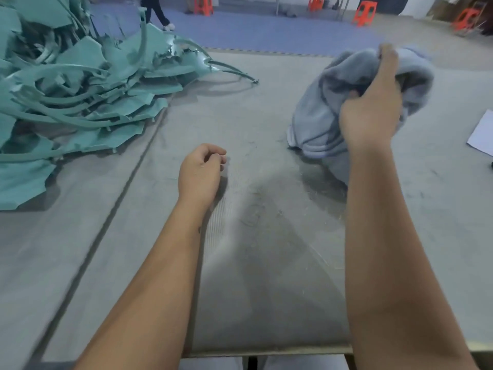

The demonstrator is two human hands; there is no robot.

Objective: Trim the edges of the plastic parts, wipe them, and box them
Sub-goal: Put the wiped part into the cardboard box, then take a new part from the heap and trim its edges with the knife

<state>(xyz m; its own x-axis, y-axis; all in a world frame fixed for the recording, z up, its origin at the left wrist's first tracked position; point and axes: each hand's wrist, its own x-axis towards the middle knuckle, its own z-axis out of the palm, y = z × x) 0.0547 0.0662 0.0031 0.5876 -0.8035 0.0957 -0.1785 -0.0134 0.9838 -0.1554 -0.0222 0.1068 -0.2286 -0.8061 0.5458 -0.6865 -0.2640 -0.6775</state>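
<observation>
A crumpled grey-blue fleece cloth (328,113) is gripped by the right hand (373,110), fingers and thumb curled into its upper folds. The cloth is lifted at the top; its lower end is seen touching the grey felt-covered worktable (253,182), right of centre. Motion blur is present on the cloth's far edge.

The left hand (200,172) is rested on the table near the middle, fingers loosely curled, thumb against the fingertips. Nothing is seen held in it, though the inside of the curl is hidden.

A large heap of teal-green plastic parts and trimmed offcuts (69,97) is piled on the table's far left, well apart from both hands. Flat jagged sheets and long curved strips are mixed together; one thin curved strip (234,72) is seen sticking out rightward from the heap. Which pieces are parts and which are scrap cannot be told.

A white sheet of paper (482,134) is laid at the right table edge, cut off by the frame. A dark seam (106,225) is run diagonally across the tabletop, left of the left forearm. Small shavings are scattered on the surface near the cloth.

Beyond the table, orange plastic stools (365,13) are stood on a blue floor (266,30), and the legs of a standing person (158,13) are visible at the top left.
</observation>
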